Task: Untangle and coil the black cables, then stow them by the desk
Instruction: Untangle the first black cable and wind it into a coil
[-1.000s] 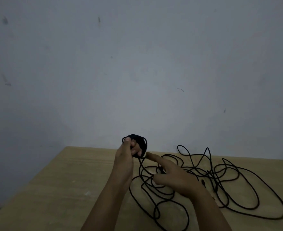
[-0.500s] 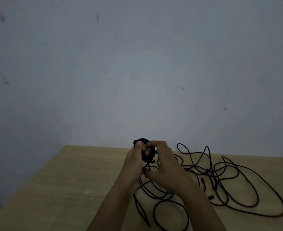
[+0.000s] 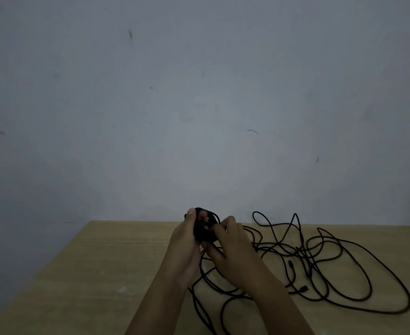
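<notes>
Black coil (image 3: 205,229) between left hand (image 3: 185,240) and right hand (image 3: 233,252)

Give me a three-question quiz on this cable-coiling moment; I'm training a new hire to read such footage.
1. True or false: most of the loose cable lies on the table.
2. Which hand grips the coiled bundle: A left hand, B right hand?
3. Fill in: the loose cable lies to the person's ____.

Key: 1 true; 2 A; 3 right.
</notes>
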